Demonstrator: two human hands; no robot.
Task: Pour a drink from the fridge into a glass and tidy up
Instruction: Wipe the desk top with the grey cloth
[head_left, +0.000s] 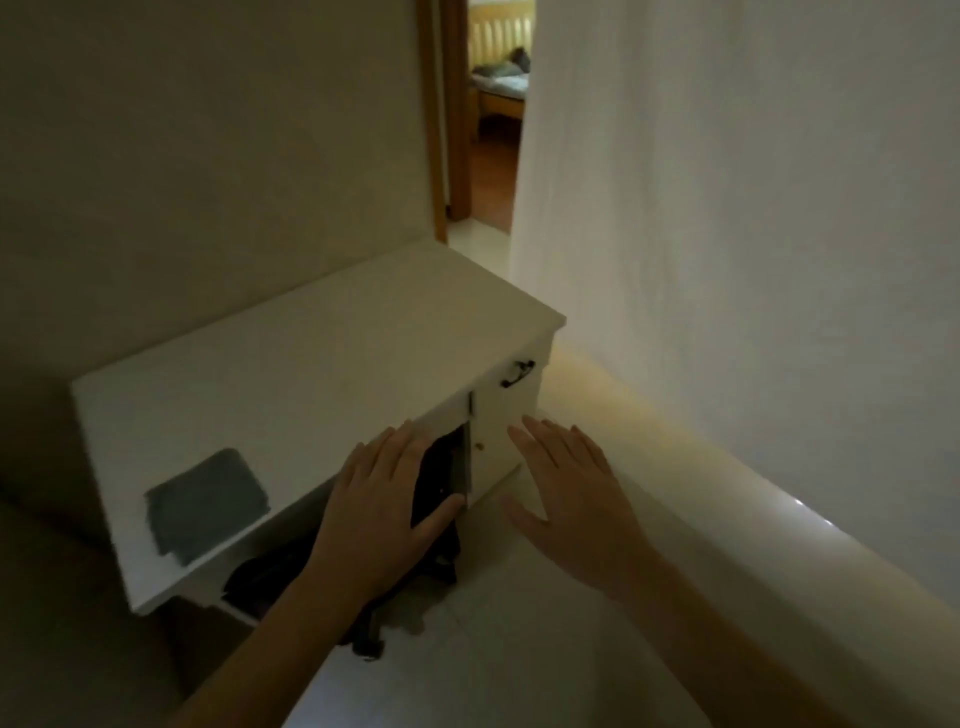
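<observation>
Left hand (376, 512) and right hand (571, 499), fingers spread and empty, held out beside white cabinet (291, 364) bearing grey cloth (208, 506).

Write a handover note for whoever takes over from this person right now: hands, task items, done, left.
Left hand: open, empty, fingers spread in front of the low white cabinet.
Right hand: open, empty, beside the cabinet's closed door.
Flat grey-blue cloth lies on the cabinet top; dark fabric fills the open compartment.
No fridge, drink or glass in view.
Done: nothing that shows.
Left: find the fridge, pour, tidy.
</observation>
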